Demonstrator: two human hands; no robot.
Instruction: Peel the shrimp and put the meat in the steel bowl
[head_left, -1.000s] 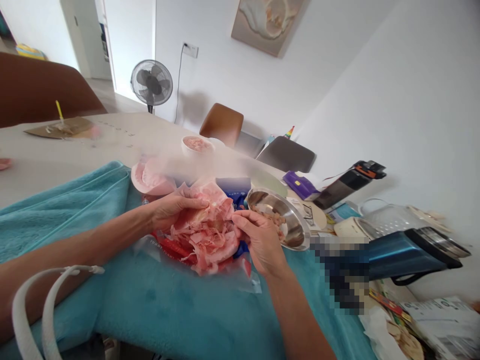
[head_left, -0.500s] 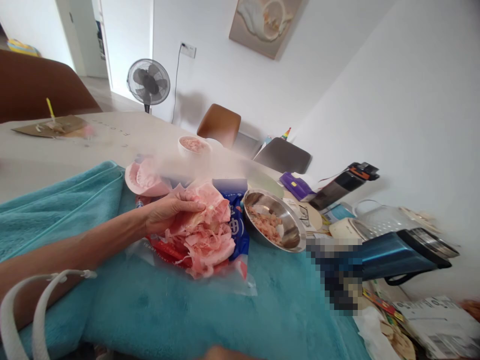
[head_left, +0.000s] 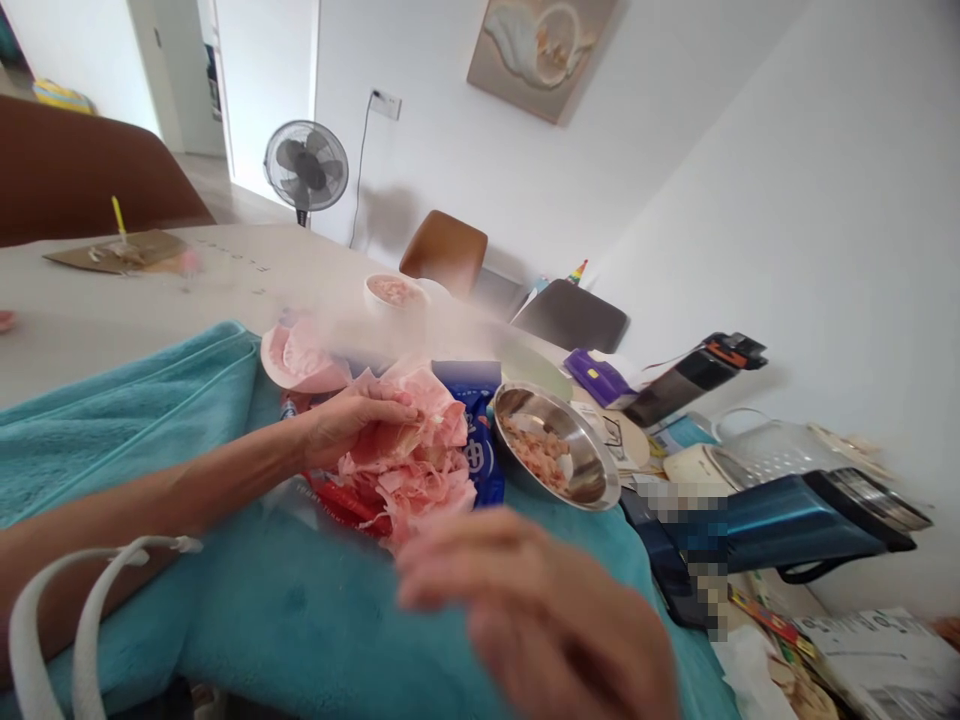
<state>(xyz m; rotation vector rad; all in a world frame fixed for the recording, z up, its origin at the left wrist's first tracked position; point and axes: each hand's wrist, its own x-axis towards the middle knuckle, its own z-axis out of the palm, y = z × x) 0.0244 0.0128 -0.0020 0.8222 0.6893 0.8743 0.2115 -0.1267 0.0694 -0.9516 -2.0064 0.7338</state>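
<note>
My left hand (head_left: 356,420) is closed, thumb on top, pinching a piece of shredded pink pomelo membrane (head_left: 439,415). Under it a ragged heap of pink pomelo scraps (head_left: 424,490) lies on a red and blue plastic bag (head_left: 484,455). A thick, curved piece of pink pomelo rind (head_left: 300,358) rests just beyond my left wrist. My right hand (head_left: 540,600) is raised at the lower front, smeared by motion, close in front of the scraps; its grip does not show clearly. Right of the bag sits a steel bowl (head_left: 596,470) with pinkish pulp pieces (head_left: 536,450).
A teal towel (head_left: 300,610) covers the near table. Farther back stands a white bowl (head_left: 394,293) of pink pulp. On the right are a blue thermos (head_left: 780,520), a dark bottle (head_left: 686,380) and a purple packet (head_left: 598,378). A cardboard piece (head_left: 112,255) lies far left.
My right hand has come up from the bottom edge to the front of the scraps. My left hand keeps its pinch; the view has shifted slightly.
</note>
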